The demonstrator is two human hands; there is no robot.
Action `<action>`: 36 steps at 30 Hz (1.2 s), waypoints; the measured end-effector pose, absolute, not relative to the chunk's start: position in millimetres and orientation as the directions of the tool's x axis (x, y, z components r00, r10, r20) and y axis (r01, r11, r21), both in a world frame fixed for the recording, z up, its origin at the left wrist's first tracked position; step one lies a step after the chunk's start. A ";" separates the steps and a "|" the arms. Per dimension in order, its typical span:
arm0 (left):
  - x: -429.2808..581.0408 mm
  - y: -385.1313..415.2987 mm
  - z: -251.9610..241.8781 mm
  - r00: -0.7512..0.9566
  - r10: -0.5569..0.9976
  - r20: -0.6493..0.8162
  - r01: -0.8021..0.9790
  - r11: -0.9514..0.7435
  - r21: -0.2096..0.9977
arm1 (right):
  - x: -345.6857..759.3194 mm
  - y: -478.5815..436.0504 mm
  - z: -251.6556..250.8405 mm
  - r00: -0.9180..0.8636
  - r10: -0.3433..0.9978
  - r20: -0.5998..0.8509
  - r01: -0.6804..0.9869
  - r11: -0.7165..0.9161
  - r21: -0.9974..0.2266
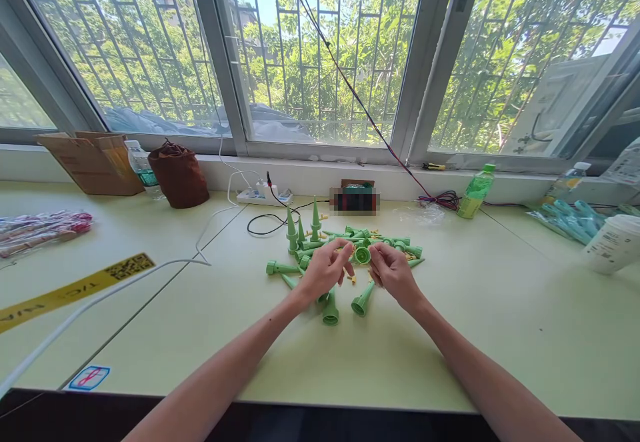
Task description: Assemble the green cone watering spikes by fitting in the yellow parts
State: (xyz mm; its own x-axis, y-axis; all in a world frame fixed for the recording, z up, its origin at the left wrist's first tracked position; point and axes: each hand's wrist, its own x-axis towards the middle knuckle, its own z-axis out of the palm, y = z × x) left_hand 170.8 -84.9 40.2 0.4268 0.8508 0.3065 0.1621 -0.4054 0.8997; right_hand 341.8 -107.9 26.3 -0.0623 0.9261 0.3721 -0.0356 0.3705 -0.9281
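My right hand (395,272) pinches a green plastic watering spike (362,255) by its wide end, with the round opening facing me. Close to its left side, my left hand (326,270) has thumb and forefinger pressed together; what lies between them is too small to make out. Beneath and behind both hands spreads a pile of similar green spikes (330,312), mixed with small yellow pieces (353,279). Several spikes (315,222) stand upright on their wide ends at the pile's back left. Another spike (363,301) lies just below my right hand.
Along the window side are a cardboard box (93,165), a brown pouch (179,174), a power strip (265,195) and a green bottle (475,192). A white cable (120,283) crosses the table on the left. At right stand a white cup (613,245) and teal plastic bags (570,219).
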 end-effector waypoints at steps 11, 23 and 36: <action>170.4 -89.0 43.7 0.489 0.819 0.299 0.192 -0.435 0.880 | 344.4 -107.9 22.2 -0.104 0.913 0.395 0.003 0.397 -0.918; 168.5 -90.0 43.6 0.499 0.785 0.366 0.243 -0.532 0.811 | 345.6 -103.6 16.1 -0.097 0.925 0.367 0.015 0.370 -0.929; 168.3 -90.9 37.3 0.502 0.706 0.499 0.363 -0.696 0.620 | 346.7 -103.3 16.0 -0.100 0.927 0.362 0.092 0.371 -0.924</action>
